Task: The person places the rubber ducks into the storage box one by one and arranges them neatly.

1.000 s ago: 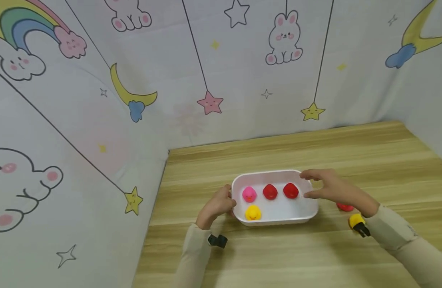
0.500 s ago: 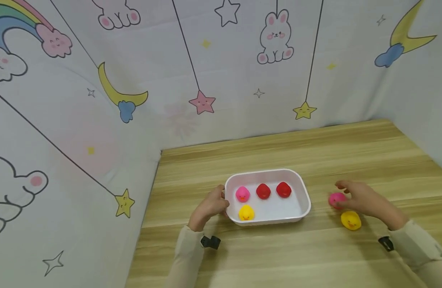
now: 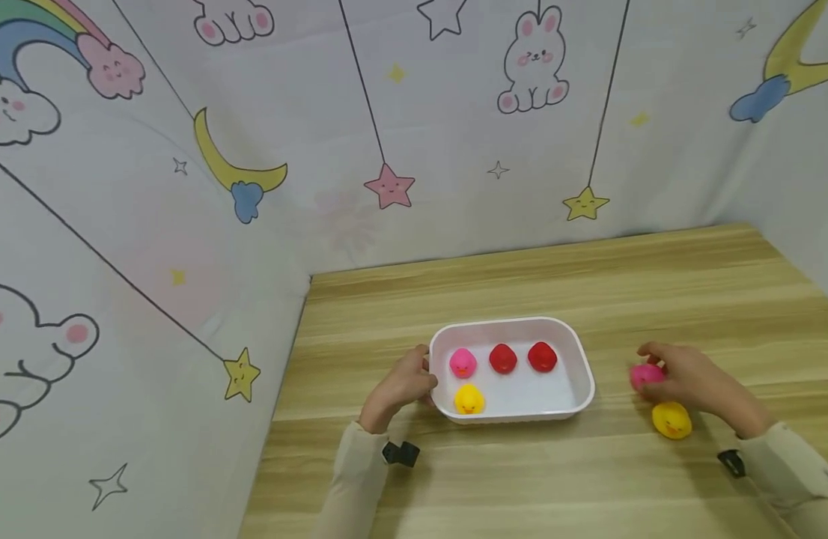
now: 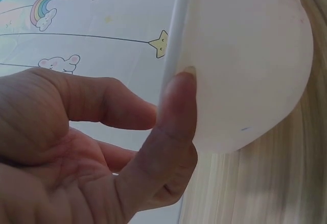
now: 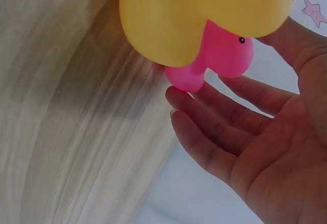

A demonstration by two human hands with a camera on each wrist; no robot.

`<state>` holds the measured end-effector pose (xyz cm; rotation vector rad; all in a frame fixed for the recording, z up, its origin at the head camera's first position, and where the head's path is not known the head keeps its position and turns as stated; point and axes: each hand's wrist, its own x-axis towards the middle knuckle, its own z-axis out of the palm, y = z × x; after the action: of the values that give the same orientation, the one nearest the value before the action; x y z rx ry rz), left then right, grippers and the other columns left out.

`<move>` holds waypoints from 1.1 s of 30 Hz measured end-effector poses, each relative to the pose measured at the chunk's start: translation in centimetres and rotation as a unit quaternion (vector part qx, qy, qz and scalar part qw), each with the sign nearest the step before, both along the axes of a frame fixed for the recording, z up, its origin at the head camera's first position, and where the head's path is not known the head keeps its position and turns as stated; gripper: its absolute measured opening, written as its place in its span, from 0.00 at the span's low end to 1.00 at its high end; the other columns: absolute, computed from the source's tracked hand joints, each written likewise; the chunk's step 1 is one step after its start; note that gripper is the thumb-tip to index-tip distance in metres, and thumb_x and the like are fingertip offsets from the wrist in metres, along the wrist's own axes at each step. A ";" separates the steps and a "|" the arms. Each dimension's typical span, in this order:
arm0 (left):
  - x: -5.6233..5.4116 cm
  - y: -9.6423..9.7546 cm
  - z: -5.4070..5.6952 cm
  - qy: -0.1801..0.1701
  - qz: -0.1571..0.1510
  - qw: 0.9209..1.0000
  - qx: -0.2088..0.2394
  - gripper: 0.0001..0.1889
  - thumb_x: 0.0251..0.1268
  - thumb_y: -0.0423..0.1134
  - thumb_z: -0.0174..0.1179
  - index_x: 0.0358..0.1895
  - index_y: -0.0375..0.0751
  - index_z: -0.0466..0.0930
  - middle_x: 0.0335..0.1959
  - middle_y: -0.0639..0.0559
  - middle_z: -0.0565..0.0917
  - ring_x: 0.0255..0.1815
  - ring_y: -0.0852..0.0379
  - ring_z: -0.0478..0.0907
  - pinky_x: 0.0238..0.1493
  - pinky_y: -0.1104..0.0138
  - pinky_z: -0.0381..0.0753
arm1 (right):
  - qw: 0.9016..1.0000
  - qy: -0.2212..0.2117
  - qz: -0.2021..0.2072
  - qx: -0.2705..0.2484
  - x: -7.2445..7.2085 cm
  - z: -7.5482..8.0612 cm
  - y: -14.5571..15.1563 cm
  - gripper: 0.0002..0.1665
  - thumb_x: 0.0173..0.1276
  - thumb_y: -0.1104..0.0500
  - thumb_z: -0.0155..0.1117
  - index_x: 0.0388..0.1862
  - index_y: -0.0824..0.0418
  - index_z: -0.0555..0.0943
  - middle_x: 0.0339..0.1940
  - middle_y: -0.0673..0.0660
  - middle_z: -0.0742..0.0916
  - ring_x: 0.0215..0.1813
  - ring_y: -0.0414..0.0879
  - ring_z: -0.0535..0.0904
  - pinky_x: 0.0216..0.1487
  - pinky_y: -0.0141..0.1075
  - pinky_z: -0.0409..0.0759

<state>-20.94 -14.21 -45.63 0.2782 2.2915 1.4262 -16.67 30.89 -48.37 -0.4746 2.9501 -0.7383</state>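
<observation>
My left hand (image 3: 403,380) pinches the left rim of a white plastic tub (image 3: 530,391); in the left wrist view its thumb and fingers lie either side of the tub's wall (image 4: 245,71). Inside the tub sit a pink rubber duck (image 3: 463,363), a yellow one (image 3: 469,400) and two red ones. To the right of the tub, my right hand (image 3: 697,383) has its thumb and fingers around another pink rubber duck (image 3: 646,376) on the table. A second yellow rubber duck (image 3: 671,421) stands just in front of it, partly covering the pink duck (image 5: 232,55) in the right wrist view.
The wood-grain table (image 3: 495,486) meets a white cloth wall (image 3: 454,232) printed with stars, moons and rabbits at the back and left. A small black wrist camera (image 3: 400,454) sits at the left cuff, another (image 3: 731,463) at the right.
My right hand has moved right from over the tub's edge to the pink duck on the table and closed in around it. The left hand has kept its hold on the tub.
</observation>
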 end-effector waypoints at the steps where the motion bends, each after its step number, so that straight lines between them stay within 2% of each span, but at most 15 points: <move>1: 0.0 0.0 0.0 0.002 -0.001 1.000 0.001 0.28 0.53 0.19 0.51 0.63 0.18 0.64 0.36 0.36 0.75 0.19 0.54 0.76 0.22 0.60 0.88 | 1.000 0.000 0.001 -0.001 0.0 0.0 0.0 0.33 0.51 0.59 0.80 0.51 0.76 0.78 0.39 0.64 0.86 0.39 0.56 0.82 0.38 0.51 0.85; 7: 0.0 0.1 0.1 -0.001 -0.011 1.000 0.010 0.28 0.54 0.19 0.50 0.62 0.16 0.63 0.35 0.38 0.75 0.19 0.54 0.76 0.23 0.59 0.88 | 0.999 0.020 0.012 -0.037 0.1 0.3 0.4 0.34 0.54 0.59 0.80 0.56 0.75 0.77 0.44 0.63 0.86 0.42 0.55 0.83 0.39 0.45 0.86; 13: -0.1 0.1 0.2 0.002 -0.006 1.000 0.000 0.29 0.54 0.20 0.51 0.63 0.18 0.63 0.37 0.36 0.75 0.21 0.54 0.77 0.23 0.60 0.88 | 0.990 0.090 0.036 -0.099 0.1 1.3 0.3 0.33 0.53 0.63 0.80 0.57 0.72 0.79 0.45 0.59 0.87 0.42 0.36 0.80 0.36 0.31 0.83; 16: 0.0 0.1 0.2 -0.001 -0.002 1.000 -0.004 0.28 0.55 0.20 0.52 0.63 0.18 0.63 0.37 0.37 0.75 0.21 0.53 0.77 0.23 0.60 0.88 | 0.987 0.103 0.038 -0.121 0.1 2.2 -0.3 0.33 0.53 0.63 0.81 0.57 0.71 0.79 0.47 0.59 0.88 0.43 0.30 0.78 0.37 0.26 0.81; 21: 0.1 0.0 0.1 -0.001 0.003 1.000 -0.007 0.29 0.56 0.20 0.52 0.64 0.17 0.62 0.36 0.38 0.75 0.20 0.54 0.76 0.23 0.59 0.88 | 0.983 0.103 0.040 -0.145 -0.1 3.9 -2.1 0.31 0.54 0.62 0.81 0.57 0.66 0.81 0.48 0.55 0.87 0.44 0.32 0.78 0.40 0.24 0.80; 27: 0.1 -0.1 0.0 0.003 0.006 1.000 -0.011 0.30 0.56 0.20 0.52 0.65 0.17 0.62 0.36 0.37 0.76 0.19 0.54 0.77 0.23 0.59 0.88 | 0.982 0.088 0.054 -0.157 -0.8 6.0 -4.3 0.31 0.54 0.59 0.82 0.57 0.58 0.82 0.49 0.50 0.87 0.42 0.39 0.78 0.39 0.29 0.82; 33: 0.0 0.2 0.2 -0.009 0.003 1.000 -0.016 0.30 0.57 0.21 0.52 0.66 0.19 0.62 0.39 0.37 0.76 0.21 0.53 0.78 0.26 0.58 0.89 | 0.982 0.076 0.076 -0.157 -1.6 6.9 -6.6 0.30 0.55 0.55 0.82 0.57 0.57 0.82 0.50 0.49 0.87 0.43 0.41 0.79 0.41 0.32 0.83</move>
<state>-20.96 -14.05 -45.44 0.2481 2.3014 1.3883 -18.29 24.26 -41.46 -0.8001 2.8957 -1.2056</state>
